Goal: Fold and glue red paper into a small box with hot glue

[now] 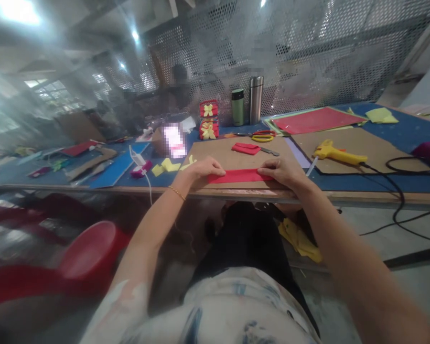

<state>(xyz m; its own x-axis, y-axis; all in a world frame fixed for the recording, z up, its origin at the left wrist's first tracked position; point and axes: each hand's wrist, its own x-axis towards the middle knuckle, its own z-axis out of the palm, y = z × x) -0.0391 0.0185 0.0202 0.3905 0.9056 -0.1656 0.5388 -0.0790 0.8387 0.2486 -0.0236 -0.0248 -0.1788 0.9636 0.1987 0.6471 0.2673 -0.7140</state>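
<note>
A flat red strip (241,176), which looks like felt or fabric, lies lengthwise along the front edge of a brown board (208,152). My left hand (206,168) is closed on its left end, thumb and fingers together. At the other end, my right hand (282,171) grips the strip in the same way, fingers bent and pressed down. Just beyond the strip sits a folded red piece (246,148), with the grey metal blade of a tool (270,152) sticking out beside it. Yellow-handled scissors (263,137) rest farther back.
A yellow glue gun (338,154) with a black cord lies to the right, on another brown board (365,143). Behind stand a green tumbler (238,107), a steel flask (256,100) and red pieces with yellow bows (208,129). A red stool (89,248) is at lower left.
</note>
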